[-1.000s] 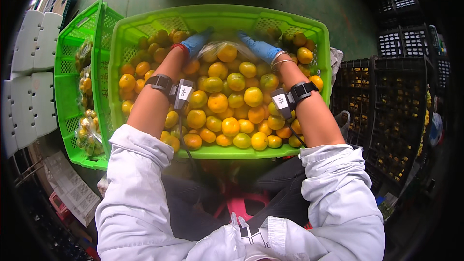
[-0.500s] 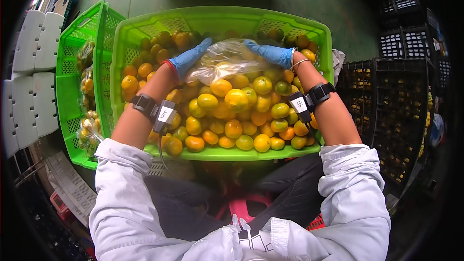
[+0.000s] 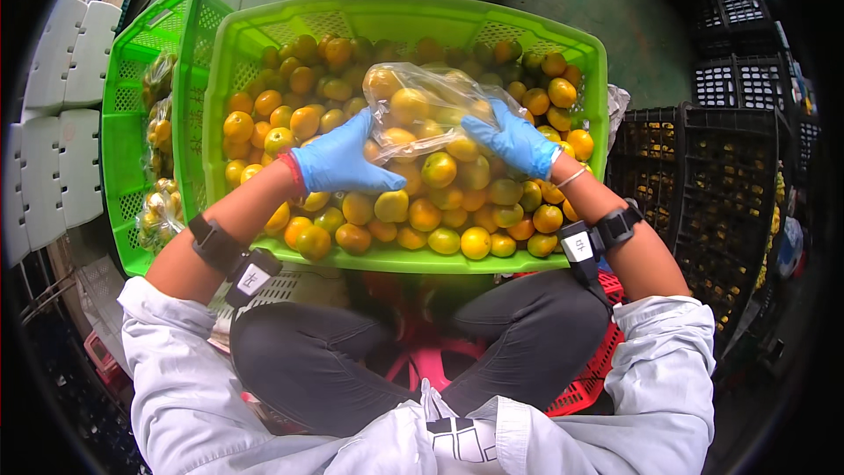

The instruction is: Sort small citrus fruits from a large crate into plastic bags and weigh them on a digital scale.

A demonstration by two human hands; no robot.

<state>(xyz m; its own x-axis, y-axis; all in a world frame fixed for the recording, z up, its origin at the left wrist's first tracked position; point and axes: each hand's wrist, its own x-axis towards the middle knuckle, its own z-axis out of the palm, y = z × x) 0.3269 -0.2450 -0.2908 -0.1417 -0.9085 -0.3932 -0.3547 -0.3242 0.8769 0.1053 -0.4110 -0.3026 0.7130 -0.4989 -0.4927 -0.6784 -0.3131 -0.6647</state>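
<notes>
A clear plastic bag (image 3: 429,105) lies across the heap of orange and green-yellow citrus fruits (image 3: 440,171). Fruits show through its film; whether they are inside or underneath, I cannot tell. My left hand (image 3: 345,157), in a blue glove, is at the bag's left edge with its thumb stretched apart from the fingers. Against the right side of the bag, my right hand (image 3: 514,141), also blue-gloved, grips the film between thumb and fingers. Some of its fingertips are hidden. All this is within a bright green plastic crate (image 3: 404,5).
Left of the crate stands another green crate (image 3: 119,145) with bagged fruits (image 3: 160,207). White plastic panels (image 3: 66,158) line the far left. Black crates (image 3: 730,149) are stacked at the right. A red basket (image 3: 587,383) sits low by my leg.
Both hands have come nearer to me, with the bag between them. The left hand has turned and spread its thumb. More fruits show at the back of the crate.
</notes>
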